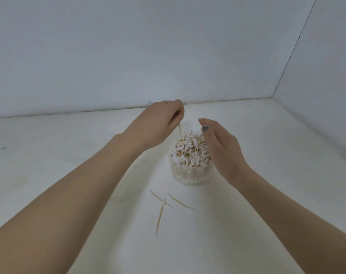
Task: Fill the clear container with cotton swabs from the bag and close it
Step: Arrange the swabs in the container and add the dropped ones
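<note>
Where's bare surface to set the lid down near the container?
Bare patches: left of the container, beyond the left forearm toward the back wall; and right of it, past the right hand toward the side wall. Crowded: just in front of the container, where loose swabs lie, and above its mouth, where the left hand pinches a swab.

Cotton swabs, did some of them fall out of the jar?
Yes. Three swabs lie loose on the white table, just in front of the clear jar, two of them crossing. The jar is heaped above its rim. The left hand pinches one more swab over the pile.
</note>
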